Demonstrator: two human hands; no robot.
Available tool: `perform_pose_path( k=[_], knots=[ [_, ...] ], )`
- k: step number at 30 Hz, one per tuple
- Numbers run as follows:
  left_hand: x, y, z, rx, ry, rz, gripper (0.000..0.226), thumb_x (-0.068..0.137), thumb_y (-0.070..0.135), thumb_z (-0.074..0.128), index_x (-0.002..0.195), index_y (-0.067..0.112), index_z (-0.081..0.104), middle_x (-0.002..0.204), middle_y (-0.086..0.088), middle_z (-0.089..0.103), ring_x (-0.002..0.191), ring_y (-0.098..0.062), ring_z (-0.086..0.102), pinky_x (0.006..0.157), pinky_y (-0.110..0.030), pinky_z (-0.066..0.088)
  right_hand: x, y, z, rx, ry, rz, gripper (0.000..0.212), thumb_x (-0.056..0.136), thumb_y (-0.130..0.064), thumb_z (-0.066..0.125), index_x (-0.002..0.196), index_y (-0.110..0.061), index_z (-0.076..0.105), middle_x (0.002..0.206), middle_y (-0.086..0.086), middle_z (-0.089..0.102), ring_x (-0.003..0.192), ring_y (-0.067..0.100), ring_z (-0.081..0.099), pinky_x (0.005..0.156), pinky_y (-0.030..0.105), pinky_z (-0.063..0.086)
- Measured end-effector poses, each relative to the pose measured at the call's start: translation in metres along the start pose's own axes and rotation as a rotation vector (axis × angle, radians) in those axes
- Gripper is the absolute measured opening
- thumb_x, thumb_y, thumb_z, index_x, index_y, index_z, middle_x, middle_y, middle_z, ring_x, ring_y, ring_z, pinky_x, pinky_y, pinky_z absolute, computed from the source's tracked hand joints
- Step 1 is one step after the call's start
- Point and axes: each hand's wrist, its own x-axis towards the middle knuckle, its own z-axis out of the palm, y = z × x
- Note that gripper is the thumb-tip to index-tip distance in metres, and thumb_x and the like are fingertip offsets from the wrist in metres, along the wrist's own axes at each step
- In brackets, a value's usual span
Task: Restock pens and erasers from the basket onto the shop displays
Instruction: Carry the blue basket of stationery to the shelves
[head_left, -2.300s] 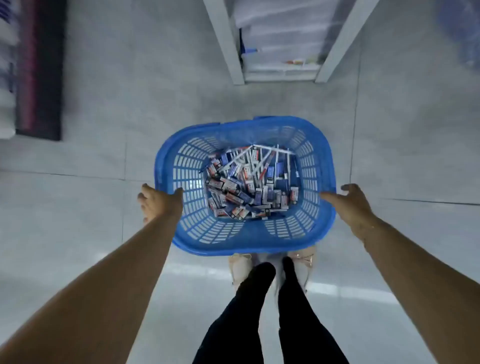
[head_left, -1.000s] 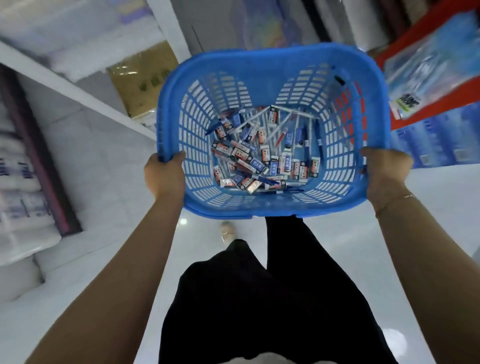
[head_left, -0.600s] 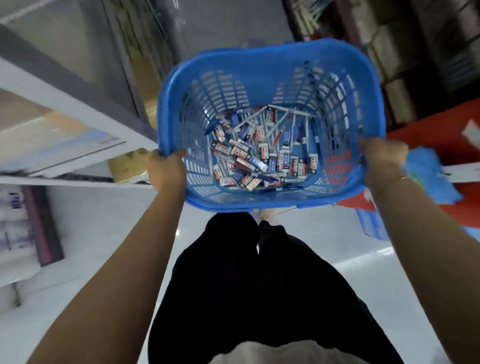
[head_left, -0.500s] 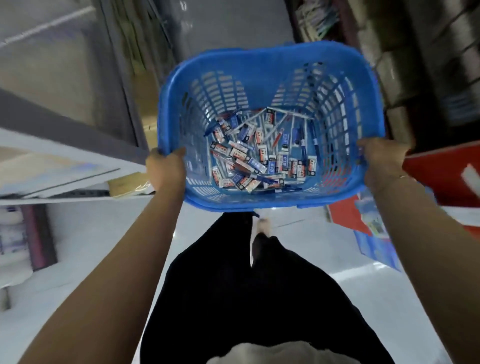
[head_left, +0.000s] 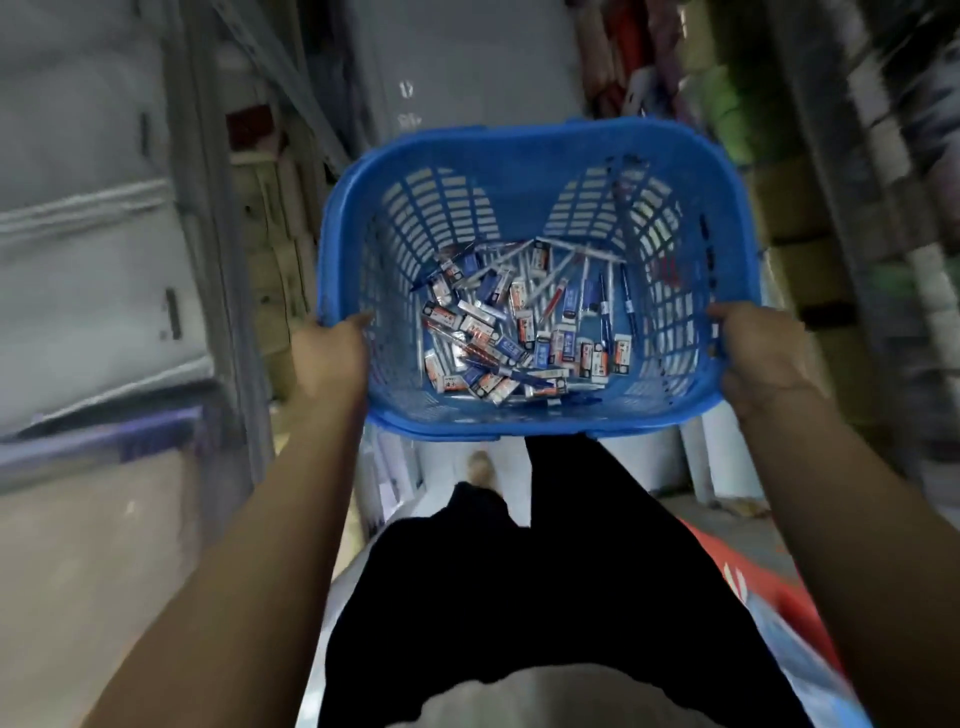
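A blue slotted plastic basket (head_left: 519, 150) is held up in front of me at about waist height. My left hand (head_left: 332, 358) grips its left rim and my right hand (head_left: 763, 353) grips its right rim. On the basket's bottom lies a loose heap of boxed erasers (head_left: 498, 338) in white, red and blue sleeves, mixed with several pens (head_left: 605, 304). My fingers on the outer side of the rim are hidden.
Grey metal shelving (head_left: 208, 260) runs along the left, with a lower shelf edge (head_left: 104, 441) close to my left arm. Stacked goods (head_left: 810, 234) line the right side, blurred by motion. A narrow pale aisle floor (head_left: 467, 62) runs ahead. Red packaging (head_left: 737, 577) lies low right.
I lifted the basket off the floor with both hands. The view has turned and moved along; the aisle between shelves now lies ahead. My grip on the rim is unchanged.
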Motion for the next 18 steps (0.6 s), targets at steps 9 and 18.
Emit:
perform_pose_path(
  k=[9,18],
  knots=[
    [0.089,0.142,0.086,-0.089,0.083,-0.058,0.037,0.067,0.027,0.075,0.099,0.009,0.066,0.076,0.001,0.061,0.071,-0.021,0.06,0.065,-0.027,0.048,0.122,-0.169,0.115,0.0,-0.042,-0.029,0.009,0.068,-0.008,0.069,0.068,-0.01,0.059,0.07,0.003,0.062,0.052,0.014,0.055,0.053,0.033,0.051],
    [0.219,0.275,0.152,-0.115,0.147,-0.019,0.025,0.07,0.022,0.071,0.092,0.014,0.063,0.071,0.004,0.06,0.065,-0.015,0.059,0.049,-0.022,0.043,0.198,-0.321,0.264,-0.011,-0.153,-0.082,0.017,0.072,-0.009,0.066,0.062,-0.014,0.054,0.061,-0.003,0.055,0.047,0.012,0.051,0.043,0.024,0.046]
  ],
)
